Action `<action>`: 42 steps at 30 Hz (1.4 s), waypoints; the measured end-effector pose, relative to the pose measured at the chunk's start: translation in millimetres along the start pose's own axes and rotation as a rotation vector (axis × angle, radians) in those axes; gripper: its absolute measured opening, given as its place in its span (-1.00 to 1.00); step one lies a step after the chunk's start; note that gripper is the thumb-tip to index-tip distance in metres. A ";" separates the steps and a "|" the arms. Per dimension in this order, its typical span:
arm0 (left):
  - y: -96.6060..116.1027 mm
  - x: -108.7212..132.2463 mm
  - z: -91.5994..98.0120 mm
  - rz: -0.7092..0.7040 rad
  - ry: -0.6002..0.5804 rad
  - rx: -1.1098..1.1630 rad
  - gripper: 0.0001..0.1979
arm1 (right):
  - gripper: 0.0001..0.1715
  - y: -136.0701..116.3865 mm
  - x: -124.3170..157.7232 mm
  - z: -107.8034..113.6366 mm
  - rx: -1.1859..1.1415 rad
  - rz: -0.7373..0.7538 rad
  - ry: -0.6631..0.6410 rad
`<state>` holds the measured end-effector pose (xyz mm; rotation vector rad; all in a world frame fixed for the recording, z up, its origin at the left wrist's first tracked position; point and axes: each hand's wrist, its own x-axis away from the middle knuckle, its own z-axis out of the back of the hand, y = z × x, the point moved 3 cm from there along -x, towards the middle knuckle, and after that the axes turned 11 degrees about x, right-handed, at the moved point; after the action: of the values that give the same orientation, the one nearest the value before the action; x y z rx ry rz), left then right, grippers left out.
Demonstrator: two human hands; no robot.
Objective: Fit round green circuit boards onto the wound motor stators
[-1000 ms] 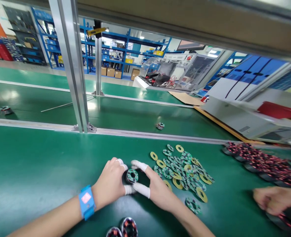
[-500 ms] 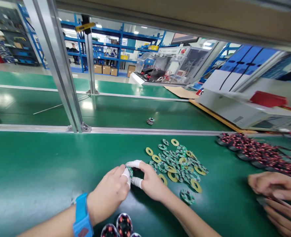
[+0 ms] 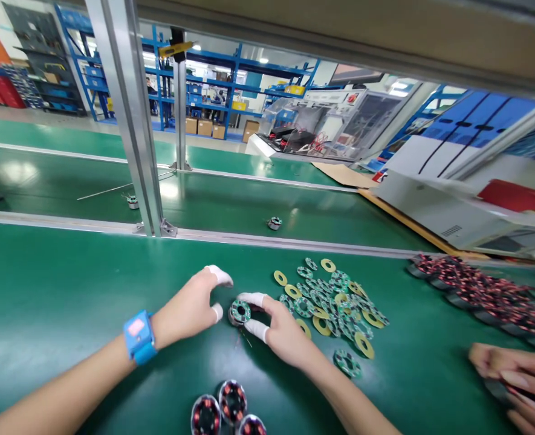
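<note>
A small motor stator (image 3: 233, 320) with a green ring-shaped circuit board (image 3: 244, 306) on top sits upright on the green bench, thin wires trailing from its near side. My right hand (image 3: 283, 332) pinches it from the right between thumb and forefinger, both in white finger covers. To its left, my left hand (image 3: 189, 307) is apart from it, covered thumb and forefinger spread, holding nothing. A pile of green circuit-board rings (image 3: 321, 296) and yellow washers (image 3: 364, 345) lies right of my right hand. Three copper-wound stators (image 3: 233, 402) stand near the bottom edge.
At the right, a co-worker's hands (image 3: 516, 374) hold a dark part beside rows of copper-wound stators (image 3: 489, 290). Beyond the metal rail (image 3: 249, 240), a conveyor belt (image 3: 213, 208) carries a few stators. An aluminium post (image 3: 133, 121) rises at the left.
My left hand has let go of the stator and drawn away left, its fingers opening. My right hand keeps its pinch. Another stator now shows on the belt beside the post.
</note>
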<state>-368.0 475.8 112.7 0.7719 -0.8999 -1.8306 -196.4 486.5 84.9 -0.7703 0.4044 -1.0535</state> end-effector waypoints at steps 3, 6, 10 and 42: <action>-12.1 -1.1 -1.2 0.072 -0.089 0.059 -0.48 | -0.55 0.7 0.8 -1.0 -0.033 -0.010 -0.013; -20.2 -1.7 -13.6 0.044 -0.165 0.064 -0.37 | -0.54 3.5 1.1 -3.5 -0.114 -0.041 -0.024; -27.1 -3.6 -24.8 0.034 -0.153 0.083 -0.33 | -0.53 5.2 -0.1 -5.7 -0.215 -0.061 -0.015; -21.9 3.1 -30.2 -0.026 -0.046 -0.064 -0.62 | -0.69 -19.8 37.9 -29.2 0.710 0.293 0.165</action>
<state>-354.9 471.9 77.9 0.7067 -0.8596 -1.8975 -210.0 436.7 81.8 0.0109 0.2432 -0.8957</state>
